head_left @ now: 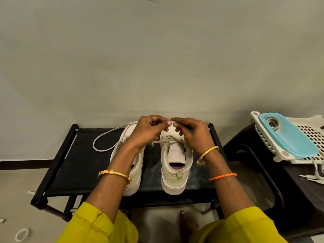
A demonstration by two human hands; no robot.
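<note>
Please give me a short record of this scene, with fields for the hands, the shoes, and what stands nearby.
left hand: pinches the lace of the right shoe
right hand: fingers curled over the same shoe; its grip is hidden
left shoe: loose lace lying in a loop
support: black rack
nearby: white basket, blue lid
</note>
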